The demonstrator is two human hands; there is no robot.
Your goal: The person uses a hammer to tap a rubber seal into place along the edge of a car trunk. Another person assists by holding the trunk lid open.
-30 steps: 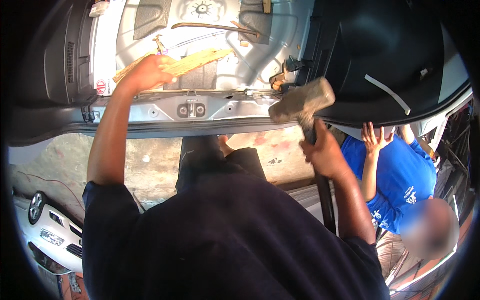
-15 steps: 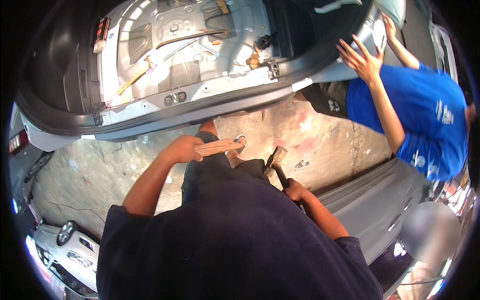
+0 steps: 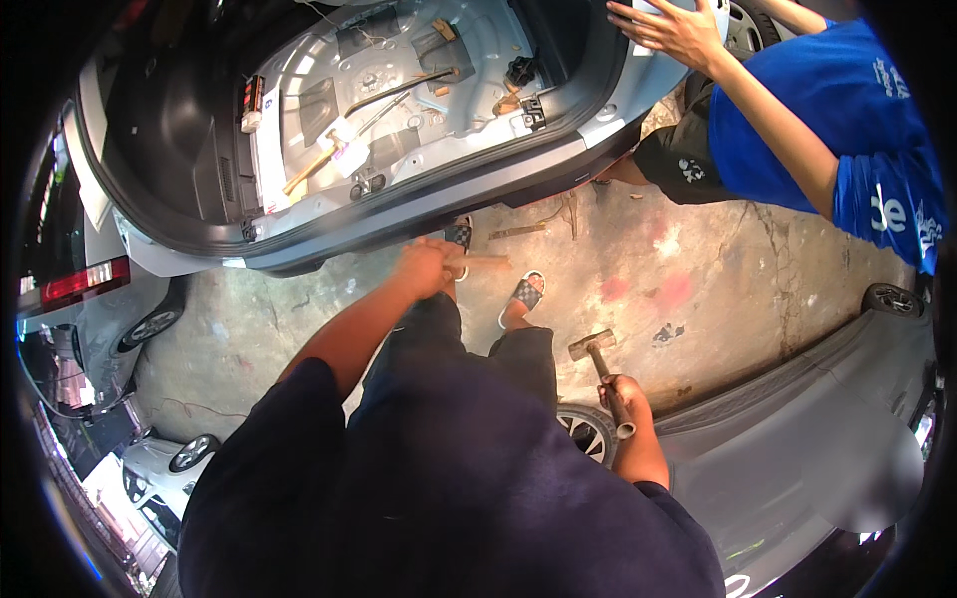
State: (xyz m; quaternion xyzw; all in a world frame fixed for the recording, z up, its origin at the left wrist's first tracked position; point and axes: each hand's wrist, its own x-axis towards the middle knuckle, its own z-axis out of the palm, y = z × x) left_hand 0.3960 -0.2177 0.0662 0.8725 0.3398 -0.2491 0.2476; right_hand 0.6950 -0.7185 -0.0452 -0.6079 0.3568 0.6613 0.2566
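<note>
My left hand (image 3: 427, 267) is closed around a flat piece of wood (image 3: 483, 263), smeared by motion, just below the rear edge of an open car boot (image 3: 469, 179). Lower and to the right, my right hand (image 3: 624, 395) grips a short-handled sledgehammer (image 3: 595, 346) by its dark handle. The hammer's blocky head points up and away from me, over the concrete floor (image 3: 688, 259). Neither the wood nor the sledgehammer touches the car.
Inside the boot lie a wooden-handled hammer (image 3: 311, 171), a bent pry bar (image 3: 394, 92), a dark tube (image 3: 252, 104) and wood scraps. A co-worker in a blue shirt (image 3: 788, 120) rests a hand on the car's right side. A grey car (image 3: 788, 429) stands at right.
My left hand has moved right and up with the wood, closer to the boot edge. The sledgehammer has shifted right and down. My view has turned, and the co-worker now appears higher.
</note>
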